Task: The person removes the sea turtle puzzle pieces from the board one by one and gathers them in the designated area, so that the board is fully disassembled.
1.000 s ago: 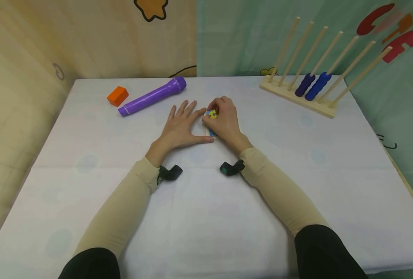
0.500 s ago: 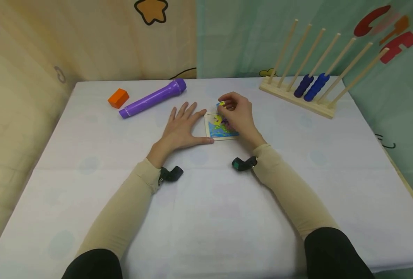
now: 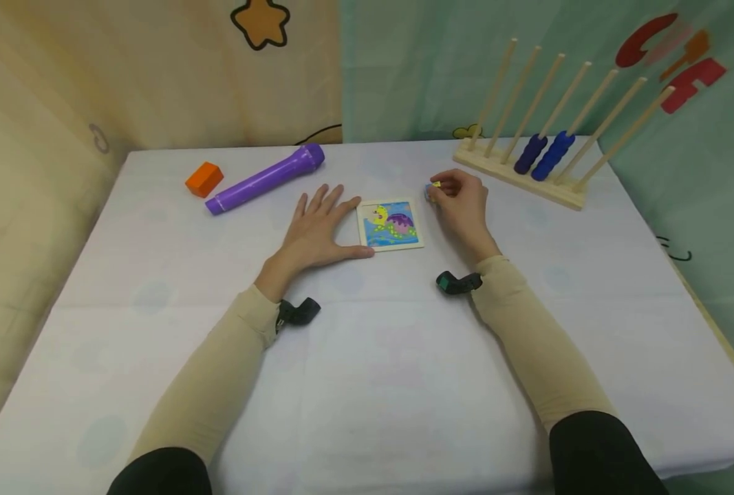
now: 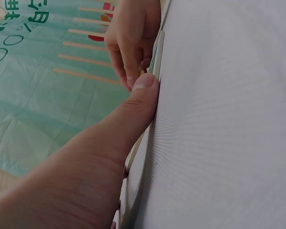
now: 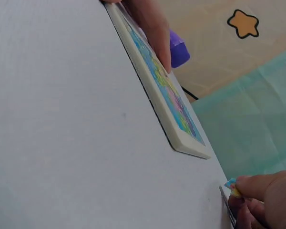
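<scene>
A small square picture puzzle board (image 3: 391, 225) lies flat, with a yellow and purple turtle on blue inside a pale frame. My left hand (image 3: 312, 234) rests spread on the table at its left side, thumb and index fingertip against the frame. In the left wrist view that thumb (image 4: 144, 88) presses along the frame's edge. To the right of the board, my right hand (image 3: 462, 203) pinches a small blue and yellow puzzle piece (image 3: 430, 191) between thumb and fingers. The right wrist view shows this piece (image 5: 232, 185) sticking out past the fingertips, apart from the board.
Behind the left hand lies a purple toy microphone (image 3: 267, 180), with an orange block (image 3: 204, 179) beside it. At the back right stands a wooden peg rack (image 3: 515, 175) carrying dark blue beads (image 3: 552, 157) on two of its pegs. Printed curtains (image 3: 404, 75) hang behind the table.
My right hand has moved rightward off the board with the puzzle piece between its fingers, uncovering the turtle picture. The left hand has stayed at the frame.
</scene>
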Available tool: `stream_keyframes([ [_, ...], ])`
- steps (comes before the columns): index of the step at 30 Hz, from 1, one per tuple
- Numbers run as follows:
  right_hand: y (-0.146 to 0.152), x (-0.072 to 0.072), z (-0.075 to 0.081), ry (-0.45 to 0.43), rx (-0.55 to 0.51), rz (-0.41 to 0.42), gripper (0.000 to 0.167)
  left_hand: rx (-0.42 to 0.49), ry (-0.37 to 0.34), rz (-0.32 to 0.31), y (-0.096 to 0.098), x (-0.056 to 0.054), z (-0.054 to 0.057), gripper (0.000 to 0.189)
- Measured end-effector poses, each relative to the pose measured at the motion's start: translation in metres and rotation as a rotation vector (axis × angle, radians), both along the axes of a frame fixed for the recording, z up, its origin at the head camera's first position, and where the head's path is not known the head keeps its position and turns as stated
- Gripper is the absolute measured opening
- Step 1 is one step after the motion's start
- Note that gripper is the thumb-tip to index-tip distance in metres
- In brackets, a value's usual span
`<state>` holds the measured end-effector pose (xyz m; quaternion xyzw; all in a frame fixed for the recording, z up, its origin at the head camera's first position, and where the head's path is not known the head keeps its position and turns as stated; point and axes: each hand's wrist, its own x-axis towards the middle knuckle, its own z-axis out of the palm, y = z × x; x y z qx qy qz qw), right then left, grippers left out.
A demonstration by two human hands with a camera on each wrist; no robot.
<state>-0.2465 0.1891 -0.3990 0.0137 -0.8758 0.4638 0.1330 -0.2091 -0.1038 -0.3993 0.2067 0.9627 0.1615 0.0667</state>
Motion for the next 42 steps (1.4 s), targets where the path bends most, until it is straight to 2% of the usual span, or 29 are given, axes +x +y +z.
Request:
stream_keyframes([
  [4, 0.001, 0.000, -0.009, 0.023, 0.088, -0.003, 0.021, 0.015, -0.005, -0.006, -0.001, 0.002, -0.004, 0.111],
  [7, 0.000, 0.000, -0.011, 0.075, 0.132, -0.013, 0.024, 0.024, 0.007, -0.004, -0.001, 0.002, -0.004, 0.110],
  [16, -0.013, 0.005, -0.005, 0.113, 0.172, -0.064, 0.028, 0.015, 0.016, -0.011, -0.003, 0.001, 0.001, 0.111],
  [19, -0.025, 0.010, -0.002, 0.143, 0.156, -0.026, 0.027, 0.017, 0.018, -0.011, -0.004, 0.002, 0.002, 0.111],
  [23, -0.044, 0.017, 0.001, 0.167, 0.138, 0.067, 0.027, 0.015, 0.031, -0.013, -0.005, 0.003, 0.001, 0.110],
  [29, -0.059, 0.021, -0.001, 0.165, 0.156, 0.166, 0.024, 0.028, 0.056, -0.021, -0.003, 0.002, 0.000, 0.108],
  [34, -0.062, 0.020, -0.003, 0.148, 0.188, 0.189, 0.027, 0.018, 0.057, -0.023, -0.003, 0.000, -0.001, 0.108],
  [42, -0.066, 0.022, -0.006, 0.108, 0.225, 0.182, 0.039, 0.018, 0.060, -0.027, -0.001, 0.000, -0.001, 0.107],
])
